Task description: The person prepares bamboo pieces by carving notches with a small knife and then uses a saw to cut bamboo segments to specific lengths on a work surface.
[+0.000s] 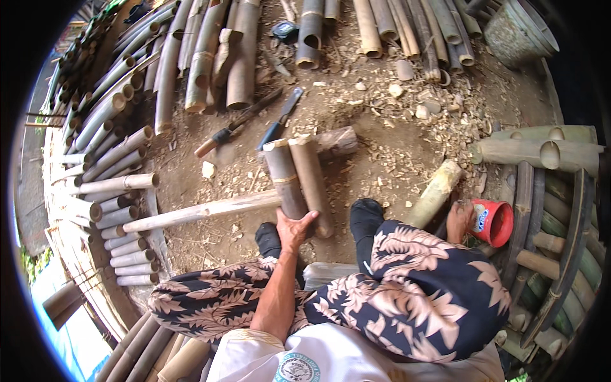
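My left hand [294, 230] is closed round the near end of a short bamboo tube [286, 181], its thumb reaching across toward a second short tube [312, 188] alongside. Both tubes lean with their far ends by a thicker log piece [338, 141]. Over on the right, my right hand [457, 222] is at the side of a red can [493, 223] that is tipped with its mouth facing right. Its fingers are partly hidden, so I cannot tell whether it grips the can. A pale green bamboo piece [436, 193] slants just left of that hand.
A blue-handled blade [280, 119] and a wooden-handled tool [221, 135] lie on the ground beyond the tubes. A long split pole [203, 212] runs leftward. Stacked bamboo [121, 172] lines the left, more bamboo [563, 254] the right. A bucket [519, 38] stands far right, shavings around.
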Demonstrator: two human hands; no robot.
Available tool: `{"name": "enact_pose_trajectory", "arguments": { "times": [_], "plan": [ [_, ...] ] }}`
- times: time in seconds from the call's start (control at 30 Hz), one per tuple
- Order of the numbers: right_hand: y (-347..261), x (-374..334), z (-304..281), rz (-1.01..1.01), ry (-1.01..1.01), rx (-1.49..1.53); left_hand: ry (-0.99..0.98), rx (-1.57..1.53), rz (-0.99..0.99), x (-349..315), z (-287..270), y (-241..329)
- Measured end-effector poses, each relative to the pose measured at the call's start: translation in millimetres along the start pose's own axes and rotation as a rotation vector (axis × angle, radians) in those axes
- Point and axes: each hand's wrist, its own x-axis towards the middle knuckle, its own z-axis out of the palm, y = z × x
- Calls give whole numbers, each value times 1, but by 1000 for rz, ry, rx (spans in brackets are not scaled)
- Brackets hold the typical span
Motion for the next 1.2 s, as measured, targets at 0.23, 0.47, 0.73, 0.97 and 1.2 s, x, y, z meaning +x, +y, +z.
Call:
{"name": "enact_pose_trajectory", "arguments": {
  "times": [0.23, 0.47, 0.73, 0.97, 1.2],
  "plan": [
    [100, 6, 62, 122, -169, 75, -8, 45, -1, -3, 1, 12],
    [61, -9, 17, 259, -192, 426, 4, 34, -38, -5, -9, 7],
    [-6, -28, -68, 222, -228, 908, -10, 28, -52, -4, -6, 9],
    [-81, -27, -87, -167, -404, 922, 18, 18, 31, -4, -1, 11],
    [-196, -55, -102, -435, -871, 717, -6, 40, -32, -4, -8, 5]
  ]
}}
